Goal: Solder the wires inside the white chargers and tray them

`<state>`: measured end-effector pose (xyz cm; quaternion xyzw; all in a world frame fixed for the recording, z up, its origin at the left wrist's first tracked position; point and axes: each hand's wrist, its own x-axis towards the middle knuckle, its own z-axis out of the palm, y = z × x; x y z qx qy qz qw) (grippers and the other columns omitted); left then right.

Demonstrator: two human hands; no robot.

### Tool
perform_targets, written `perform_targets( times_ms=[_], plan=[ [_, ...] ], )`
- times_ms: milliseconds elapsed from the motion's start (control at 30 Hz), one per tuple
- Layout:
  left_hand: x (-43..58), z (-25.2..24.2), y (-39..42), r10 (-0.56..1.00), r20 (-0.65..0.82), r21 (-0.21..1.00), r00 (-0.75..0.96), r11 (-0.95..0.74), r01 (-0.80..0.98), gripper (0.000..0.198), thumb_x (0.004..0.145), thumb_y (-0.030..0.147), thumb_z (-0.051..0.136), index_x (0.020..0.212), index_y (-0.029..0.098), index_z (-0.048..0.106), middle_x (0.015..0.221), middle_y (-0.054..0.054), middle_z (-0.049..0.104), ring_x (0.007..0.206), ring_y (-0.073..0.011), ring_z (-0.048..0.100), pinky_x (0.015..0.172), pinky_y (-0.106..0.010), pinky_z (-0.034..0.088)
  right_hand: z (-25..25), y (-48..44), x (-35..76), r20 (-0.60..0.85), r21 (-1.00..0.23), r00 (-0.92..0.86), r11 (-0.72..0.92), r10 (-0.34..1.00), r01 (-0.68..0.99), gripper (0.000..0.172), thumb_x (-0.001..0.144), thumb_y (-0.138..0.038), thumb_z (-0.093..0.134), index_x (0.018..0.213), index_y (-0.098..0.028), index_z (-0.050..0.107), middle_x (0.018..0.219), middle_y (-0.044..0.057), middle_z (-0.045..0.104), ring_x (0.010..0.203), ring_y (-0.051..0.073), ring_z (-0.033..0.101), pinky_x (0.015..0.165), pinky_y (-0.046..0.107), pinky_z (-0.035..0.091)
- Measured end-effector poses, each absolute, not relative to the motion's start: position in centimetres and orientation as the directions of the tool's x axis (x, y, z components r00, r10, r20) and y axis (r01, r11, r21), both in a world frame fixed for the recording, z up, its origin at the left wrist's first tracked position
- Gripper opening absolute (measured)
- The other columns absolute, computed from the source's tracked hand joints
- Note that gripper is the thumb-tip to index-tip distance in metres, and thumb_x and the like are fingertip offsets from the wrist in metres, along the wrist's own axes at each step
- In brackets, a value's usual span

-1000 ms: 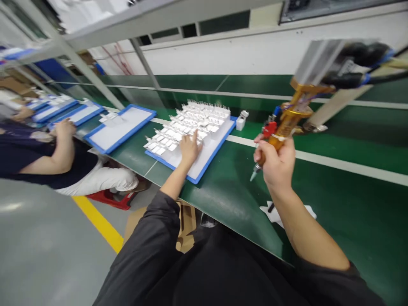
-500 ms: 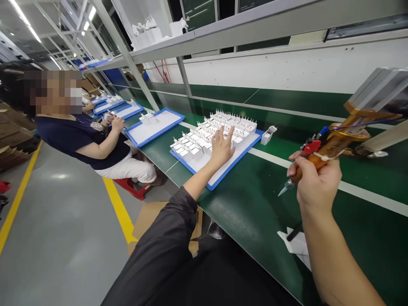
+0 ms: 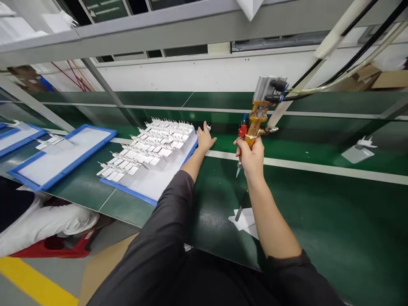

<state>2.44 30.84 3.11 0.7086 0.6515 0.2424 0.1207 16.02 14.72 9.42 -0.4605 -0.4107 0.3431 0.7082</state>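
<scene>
My right hand (image 3: 251, 155) is wrapped round a glue dispensing gun (image 3: 256, 121) with an orange body and a red switch, its pale tapered nozzle pointing down above the bench. My left hand (image 3: 205, 139) reaches out with fingers apart at the right edge of a blue-framed tray (image 3: 143, 196). Just behind its fingertips a white plug adapter (image 3: 209, 127) shows in part; whether the fingers touch it I cannot tell. Rows of white plug adapters (image 3: 159, 142) with pins upward fill much of the tray.
A folded white paper (image 3: 245, 221) with a dark rod on it lies on the green bench (image 3: 318, 212). One white adapter (image 3: 357, 151) sits far right. Left stands another blue tray (image 3: 73, 163); a co-worker's white-trousered leg (image 3: 63, 219) is beside the bench. A shelf beam (image 3: 159, 32) crosses above.
My view has swung to the right. My left hand has gone from above the adapters in the tray to beside the single adapter past its right edge. The right hand still grips the gun.
</scene>
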Motion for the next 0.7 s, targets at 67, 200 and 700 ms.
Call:
perform_targets(
  times_ms=[67, 200, 700],
  plan=[
    [2.4, 3.4, 31.5, 0.987, 0.158, 0.501, 0.000, -0.080, 0.861, 0.090, 0.083, 0.016, 0.064, 0.152, 0.002, 0.007, 0.142, -0.033, 0.041, 0.137, -0.0383, 0.039, 0.110, -0.046, 0.033, 9.4, 14.7, 16.2, 0.258, -0.939, 0.427, 0.328, 0.867, -0.099, 0.021, 0.073, -0.031, 0.060, 0.088, -0.020, 0.050, 0.076, -0.005, 0.062, 0.046, 0.004, 0.047, 0.044, 0.019, 0.042],
    [1.8, 4.7, 30.7, 0.992, 0.122, 0.512, 0.035, -0.093, 0.854, 0.075, 0.083, 0.007, 0.055, 0.149, 0.000, 0.021, 0.126, -0.027, 0.059, 0.122, -0.0326, 0.056, 0.102, -0.039, 0.042, 9.5, 14.1, 16.2, 0.253, -0.937, 0.407, 0.327, 0.878, -0.122, 0.021, 0.070, -0.030, 0.064, 0.084, -0.018, 0.054, 0.070, -0.005, 0.060, 0.045, 0.004, 0.046, 0.041, 0.018, 0.038],
    [-8.4, 5.2, 4.6, 0.887, -0.025, 0.724, 0.461, -0.303, 0.620, 0.078, 0.082, 0.020, 0.062, 0.150, 0.030, 0.025, 0.125, -0.004, 0.065, 0.113, -0.0232, 0.061, 0.094, -0.035, 0.048, 11.0, 11.4, 13.8, 0.304, -0.894, 0.346, 0.391, 0.888, -0.218, 0.020, 0.064, -0.010, 0.061, 0.079, -0.021, 0.051, 0.066, -0.002, 0.060, 0.042, 0.008, 0.049, 0.041, 0.025, 0.039]
  ],
)
